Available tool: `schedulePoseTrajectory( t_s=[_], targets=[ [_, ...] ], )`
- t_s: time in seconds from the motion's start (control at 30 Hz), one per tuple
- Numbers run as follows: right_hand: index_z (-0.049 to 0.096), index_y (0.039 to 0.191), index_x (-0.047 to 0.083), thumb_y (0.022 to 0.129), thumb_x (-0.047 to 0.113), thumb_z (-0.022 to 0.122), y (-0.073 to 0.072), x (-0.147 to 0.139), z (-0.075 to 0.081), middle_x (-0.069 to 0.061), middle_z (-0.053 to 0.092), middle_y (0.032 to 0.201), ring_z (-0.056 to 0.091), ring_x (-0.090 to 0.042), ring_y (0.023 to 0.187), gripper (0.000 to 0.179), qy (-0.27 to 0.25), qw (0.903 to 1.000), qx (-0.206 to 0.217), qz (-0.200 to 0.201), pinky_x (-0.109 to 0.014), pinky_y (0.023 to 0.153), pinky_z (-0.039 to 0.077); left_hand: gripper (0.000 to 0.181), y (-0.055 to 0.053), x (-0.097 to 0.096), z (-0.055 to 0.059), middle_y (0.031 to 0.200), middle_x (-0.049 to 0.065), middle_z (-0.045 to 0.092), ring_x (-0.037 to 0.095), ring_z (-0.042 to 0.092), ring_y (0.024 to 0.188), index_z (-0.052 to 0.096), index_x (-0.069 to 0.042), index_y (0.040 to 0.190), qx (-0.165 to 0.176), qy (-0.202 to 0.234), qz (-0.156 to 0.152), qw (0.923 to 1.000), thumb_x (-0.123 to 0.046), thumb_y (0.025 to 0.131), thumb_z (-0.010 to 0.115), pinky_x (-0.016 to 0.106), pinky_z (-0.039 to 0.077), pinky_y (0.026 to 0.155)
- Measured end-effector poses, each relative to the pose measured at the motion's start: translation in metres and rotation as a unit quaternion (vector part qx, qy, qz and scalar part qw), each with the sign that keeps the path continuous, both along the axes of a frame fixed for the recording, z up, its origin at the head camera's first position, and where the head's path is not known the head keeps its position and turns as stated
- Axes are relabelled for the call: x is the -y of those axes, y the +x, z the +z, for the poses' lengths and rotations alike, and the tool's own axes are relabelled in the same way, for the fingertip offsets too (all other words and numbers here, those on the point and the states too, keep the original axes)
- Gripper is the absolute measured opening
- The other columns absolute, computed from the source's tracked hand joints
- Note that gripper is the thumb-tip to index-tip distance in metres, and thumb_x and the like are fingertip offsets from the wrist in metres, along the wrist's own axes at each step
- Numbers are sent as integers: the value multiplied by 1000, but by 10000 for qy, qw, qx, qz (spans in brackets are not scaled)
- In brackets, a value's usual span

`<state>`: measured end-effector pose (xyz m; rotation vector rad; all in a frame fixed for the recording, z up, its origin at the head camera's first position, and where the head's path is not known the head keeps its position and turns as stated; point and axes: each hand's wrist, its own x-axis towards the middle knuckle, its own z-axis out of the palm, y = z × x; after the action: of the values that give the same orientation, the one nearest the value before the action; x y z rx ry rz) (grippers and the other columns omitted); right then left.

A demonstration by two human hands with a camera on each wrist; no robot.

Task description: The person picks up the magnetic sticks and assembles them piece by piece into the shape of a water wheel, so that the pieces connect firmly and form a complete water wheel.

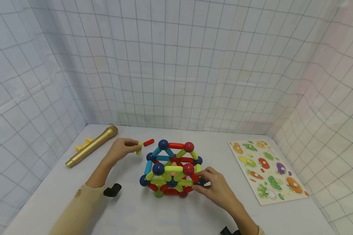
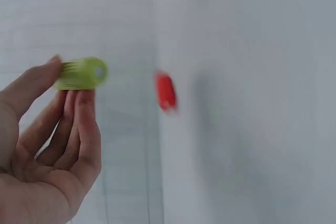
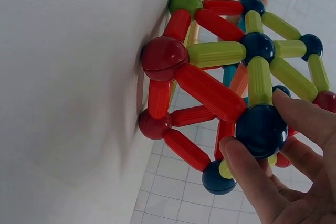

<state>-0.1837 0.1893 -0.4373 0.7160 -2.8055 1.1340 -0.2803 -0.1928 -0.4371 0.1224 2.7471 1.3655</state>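
Observation:
My left hand (image 1: pixel 120 150) pinches a yellow-green magnetic rod (image 2: pixel 79 74) between thumb and fingertips, above the table left of the built frame. That frame (image 1: pixel 173 169) is made of ribbed rods in red, yellow-green and blue, joined by dark blue, red and green balls. At its right side, my right hand (image 1: pixel 219 187) grips a dark blue ball (image 3: pixel 261 130) with thumb and fingers. In the right wrist view, a red ball (image 3: pixel 165 59) and a green ball (image 3: pixel 185 6) sit at the frame's base. A loose red rod (image 1: pixel 148 142) lies just beyond my left hand.
A gold toy microphone (image 1: pixel 92 147) lies at the left, with a yellow piece (image 1: pixel 83 144) beside it. On the right is a vegetable puzzle board (image 1: pixel 267 171). White gridded curtains (image 1: pixel 176 71) stand around the back and sides of the white table (image 1: pixel 164 217).

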Motion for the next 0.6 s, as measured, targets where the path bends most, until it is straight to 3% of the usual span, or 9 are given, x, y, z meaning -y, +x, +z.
schedulePoseTrajectory(
  t_s=[0.03, 0.07, 0.13, 0.23, 0.3, 0.4, 0.53, 0.6],
  targets=[
    [70, 106, 16, 81, 33, 78, 0, 0, 0, 3, 59, 96, 67, -12, 87, 32, 11, 10000, 12, -5, -25, 74, 58, 57, 7, -3, 5, 116, 10, 68, 18, 63, 106, 60, 1, 128, 224, 667, 54, 9975, -41, 90, 67, 43, 49, 101],
    [70, 107, 16, 81, 33, 78, 0, 1, 1, 3, 59, 96, 67, -13, 87, 32, 14, 10000, 24, -4, -26, 75, 58, 61, 15, -7, 10, 117, 7, 67, 14, 63, 106, 55, 1, 132, 476, 1350, 112, 9896, -42, 91, 66, 39, 49, 102],
    [69, 107, 16, 81, 35, 78, 1, 1, 1, 3, 59, 96, 67, -13, 87, 33, 25, 10000, 51, -7, -27, 75, 59, 62, 30, -16, 20, 112, 1, 67, 9, 63, 101, 50, 2, 135, 893, 2558, 143, 9625, -39, 92, 65, 30, 49, 101],
    [69, 108, 16, 81, 34, 78, 1, 2, 0, 3, 60, 97, 66, -12, 87, 33, 30, 10000, 80, -24, -28, 75, 59, 45, 49, -29, 32, 99, -7, 68, 5, 64, 91, 55, -2, 128, 1297, 3642, 148, 9221, -30, 95, 63, 19, 52, 89],
    [69, 108, 17, 81, 33, 79, 2, 2, 0, 4, 60, 98, 66, -12, 87, 33, 44, 9999, 79, -44, -27, 75, 59, 31, 57, -37, 36, 95, -7, 69, 6, 64, 88, 61, -6, 119, 1508, 3994, 119, 9042, -26, 96, 62, 18, 52, 87],
    [69, 108, 16, 81, 32, 79, 2, 2, 1, 4, 60, 98, 65, -11, 87, 33, 59, 10000, 47, -51, -26, 75, 59, 30, 66, -47, 38, 95, -6, 69, 7, 65, 89, 62, -7, 118, 1773, 4154, 149, 8921, -25, 95, 63, 18, 53, 86],
    [70, 108, 16, 80, 31, 79, 2, 2, 1, 4, 60, 98, 65, -11, 86, 33, 51, 10000, -1, -33, -25, 74, 58, 40, 72, -58, 37, 98, -4, 68, 9, 63, 91, 57, -1, 127, 1997, 4138, 106, 8881, -24, 95, 63, 18, 53, 85],
    [70, 108, 16, 80, 31, 79, 2, 2, 1, 4, 60, 97, 65, -11, 86, 33, 50, 10000, -16, -33, -24, 74, 58, 36, 72, -63, 37, 99, -3, 66, 9, 62, 90, 60, -2, 124, 2057, 4135, 32, 8870, -25, 96, 62, 18, 53, 85]
  ],
)
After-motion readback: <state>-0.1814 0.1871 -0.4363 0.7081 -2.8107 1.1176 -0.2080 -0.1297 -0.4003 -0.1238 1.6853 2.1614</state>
